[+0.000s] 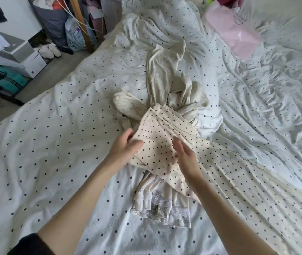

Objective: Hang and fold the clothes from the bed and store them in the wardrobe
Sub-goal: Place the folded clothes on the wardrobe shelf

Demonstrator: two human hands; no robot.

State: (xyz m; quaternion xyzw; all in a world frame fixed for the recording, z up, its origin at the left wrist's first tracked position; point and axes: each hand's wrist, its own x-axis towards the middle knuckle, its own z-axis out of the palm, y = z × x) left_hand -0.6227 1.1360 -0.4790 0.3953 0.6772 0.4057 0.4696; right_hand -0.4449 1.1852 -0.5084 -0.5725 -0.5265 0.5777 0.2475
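Head view: hands on dotted garment

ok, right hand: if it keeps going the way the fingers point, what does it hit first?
Probably the cream dotted garment: the right hand points up-left just over its raised fold, which the left hand grips. Depth is unclear.

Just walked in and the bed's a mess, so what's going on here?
A person is sorting clothes on the bed. Their left hand grips the edge of a cream polka-dot garment, while the right hand rests open on it. It lies over a crumpled beige embroidered garment and a lace-trimmed piece. Nothing is folded yet.
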